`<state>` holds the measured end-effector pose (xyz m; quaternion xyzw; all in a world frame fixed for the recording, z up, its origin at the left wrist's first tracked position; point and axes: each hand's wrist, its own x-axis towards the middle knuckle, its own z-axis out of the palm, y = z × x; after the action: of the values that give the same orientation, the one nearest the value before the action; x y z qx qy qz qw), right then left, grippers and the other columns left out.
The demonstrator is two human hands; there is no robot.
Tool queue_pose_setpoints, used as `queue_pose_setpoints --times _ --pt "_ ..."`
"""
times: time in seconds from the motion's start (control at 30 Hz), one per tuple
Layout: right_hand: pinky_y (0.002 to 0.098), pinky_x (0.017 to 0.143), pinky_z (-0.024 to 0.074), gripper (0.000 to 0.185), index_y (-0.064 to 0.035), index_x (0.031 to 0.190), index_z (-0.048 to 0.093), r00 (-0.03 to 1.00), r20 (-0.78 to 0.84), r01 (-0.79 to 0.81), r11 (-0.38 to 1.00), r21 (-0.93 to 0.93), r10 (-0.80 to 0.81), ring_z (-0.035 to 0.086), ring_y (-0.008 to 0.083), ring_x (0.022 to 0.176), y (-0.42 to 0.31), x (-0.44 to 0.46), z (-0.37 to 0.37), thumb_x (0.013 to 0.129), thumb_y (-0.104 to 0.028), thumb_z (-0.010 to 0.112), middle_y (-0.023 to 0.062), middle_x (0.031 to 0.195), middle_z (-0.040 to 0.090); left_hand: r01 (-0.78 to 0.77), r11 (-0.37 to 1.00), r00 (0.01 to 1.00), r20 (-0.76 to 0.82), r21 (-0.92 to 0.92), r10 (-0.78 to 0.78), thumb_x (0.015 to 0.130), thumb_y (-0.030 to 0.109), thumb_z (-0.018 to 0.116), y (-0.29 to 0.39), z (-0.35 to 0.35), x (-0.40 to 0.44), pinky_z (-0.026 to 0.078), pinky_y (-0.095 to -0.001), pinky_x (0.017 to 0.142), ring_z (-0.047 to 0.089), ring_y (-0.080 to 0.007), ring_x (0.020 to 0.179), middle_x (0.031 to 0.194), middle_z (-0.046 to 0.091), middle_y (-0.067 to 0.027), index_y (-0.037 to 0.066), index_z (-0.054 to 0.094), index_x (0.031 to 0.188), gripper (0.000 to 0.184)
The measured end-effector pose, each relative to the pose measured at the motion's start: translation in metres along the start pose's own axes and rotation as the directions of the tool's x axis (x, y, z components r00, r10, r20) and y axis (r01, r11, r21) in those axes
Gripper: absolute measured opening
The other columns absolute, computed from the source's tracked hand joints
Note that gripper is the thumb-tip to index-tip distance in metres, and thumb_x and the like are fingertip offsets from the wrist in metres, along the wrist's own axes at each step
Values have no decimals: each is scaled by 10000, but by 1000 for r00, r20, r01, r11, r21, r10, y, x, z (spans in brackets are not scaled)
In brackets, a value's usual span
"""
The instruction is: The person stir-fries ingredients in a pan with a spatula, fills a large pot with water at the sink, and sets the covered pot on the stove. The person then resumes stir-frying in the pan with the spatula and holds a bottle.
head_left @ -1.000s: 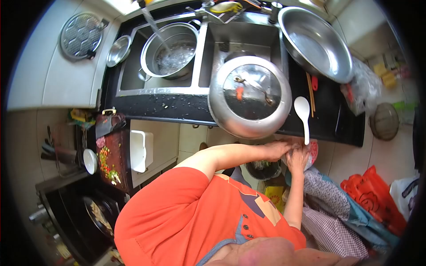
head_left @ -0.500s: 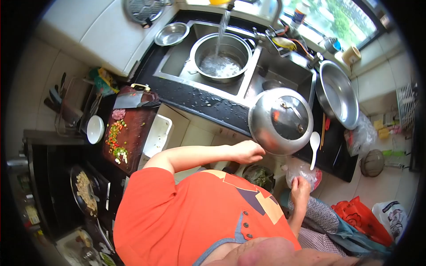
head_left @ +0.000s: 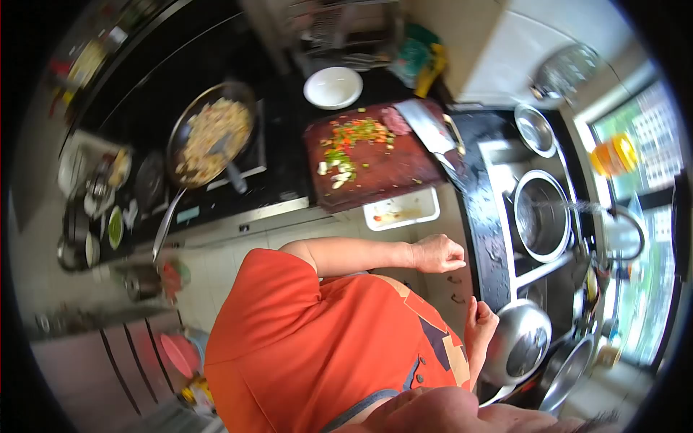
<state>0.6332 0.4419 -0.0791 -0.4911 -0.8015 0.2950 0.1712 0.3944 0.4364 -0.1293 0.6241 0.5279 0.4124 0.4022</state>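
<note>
My left hand [head_left: 437, 254] is held in the air in front of my body with its fingers curled closed, below the white tray [head_left: 427, 209]. Lower and to the right, my right hand [head_left: 481, 326] is also curled, its thumb up, beside the domed metal lid with a glass centre [head_left: 511, 346]. Nothing shows in either hand. Past them lies a brown chopping board [head_left: 404, 164] with diced vegetables [head_left: 355, 137], pink minced meat [head_left: 394, 121] and a cleaver [head_left: 424, 128]. Water runs from the tap into a steel pot [head_left: 564, 238] in the sink.
On the hob at the left, a frying pan [head_left: 175, 153] holds chopped food [head_left: 206, 141] and a spatula [head_left: 232, 173]. A white bowl [head_left: 333, 88] stands behind the board. A small steel bowl [head_left: 535, 128] and a large steel basin [head_left: 570, 375] sit by the sink.
The view has swung left, bringing the hob and board to the middle and the sink to the right. My right hand has come away from the plastic bag and nearer my left hand.
</note>
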Motion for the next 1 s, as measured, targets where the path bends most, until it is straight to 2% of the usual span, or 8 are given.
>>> queue_pose_setpoints --times 0.17,0.2,0.3,0.5,0.67,0.77,0.9,1.0 --pt "414 587 433 114 7 812 521 928 294 221 973 61 -229 555 361 639 -20 44 26 897 -68 523 207 713 546 57 996 955 -294 75 -32 833 273 651 -21 -29 -65 380 -341 469 435 -182 417 490 474 -77 90 670 1046 281" --pt "317 529 413 61 -3 908 548 905 259 302 938 171 -339 475 250 568 -20 49 33 904 -53 514 152 724 540 153 984 935 -337 89 -114 832 287 653 -12 -37 -85 365 -336 462 406 -177 414 479 447 -66 102 659 1078 308" --pt "360 574 485 304 -5 1141 544 770 294 539 824 174 -566 610 311 660 -41 67 54 837 4 552 187 919 602 461 882 814 -445 103 -374 829 322 656 -7 -42 -150 338 -332 455 347 -170 412 460 394 -45 139 613 1179 397" --pt "391 564 452 79 4 766 601 716 373 530 807 261 -590 588 330 609 -83 80 81 803 -58 632 153 698 598 710 688 570 -696 149 -437 806 252 645 10 -42 -298 480 -330 546 555 -179 529 598 549 -55 160 488 1320 546" --pt "372 538 444 119 -11 871 586 650 346 612 736 289 -676 586 295 559 -173 65 98 817 -95 650 142 714 612 697 691 30 -954 -194 -298 861 317 623 9 -74 -451 492 -294 549 615 -186 663 1029 625 -68 81 486 1314 529" --pt "360 530 450 249 -28 1045 573 564 323 692 649 316 -760 588 278 543 -242 52 120 827 -116 655 129 749 626 307 796 -430 -822 -522 -373 925 474 508 32 -128 -526 473 -248 530 606 -105 710 1078 611 -75 53 462 1332 587" --pt "405 627 489 317 -26 1107 574 518 267 810 566 152 -813 626 313 694 -334 38 168 858 -212 636 144 857 629 72 896 -408 -832 -439 -375 946 510 435 70 -193 -573 460 -241 499 603 -106 679 1090 611 -100 73 442 1352 596" --pt "429 672 498 384 -34 1152 557 542 199 839 539 -75 -816 633 338 751 -393 27 213 870 -288 617 157 918 618 139 890 -59 -901 -434 -430 940 398 528 72 -224 -572 419 -210 476 575 -83 629 980 637 -82 57 436 1359 548"
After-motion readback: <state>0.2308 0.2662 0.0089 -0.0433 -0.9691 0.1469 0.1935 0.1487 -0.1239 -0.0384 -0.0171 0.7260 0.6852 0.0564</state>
